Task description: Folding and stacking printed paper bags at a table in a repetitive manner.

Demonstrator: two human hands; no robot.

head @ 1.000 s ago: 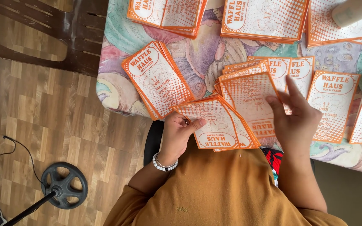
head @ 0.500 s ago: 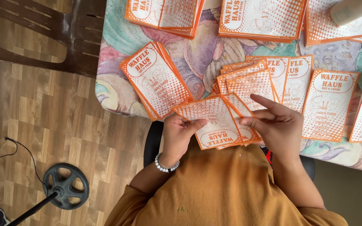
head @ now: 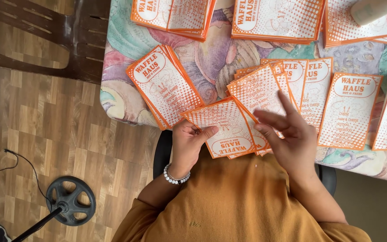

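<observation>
The left hand (head: pixel 189 145), a white bead bracelet (head: pixel 174 176) at its wrist, has its grip closed on the near edge of a fanned stack of orange-and-white dotted paper sleeves (head: pixel 229 127), thumb on top and fingers beneath. The right hand (head: pixel 287 134) hovers just over the fan with its grip open and empty, fingers spread; a second ago those fingers lay flat on sleeves farther out on the surface, and they have since drawn back over the held stack, which has fanned a little wider. By that change, the sorting appears to be between sheets, with none pinched in the right hand. The fan hangs over the near edge of the surface, a table under a pastel shell-patterned cloth (head: pixel 126 45). Around it lie more stacks of the same sleeves: one tilted at the left (head: pixel 162 85), three along the far edge, others in a row to the right (head: pixel 348 110). A dark plastic chair (head: pixel 45 31) and a black round stand base (head: pixel 70 200) sit on the wood-look floor
</observation>
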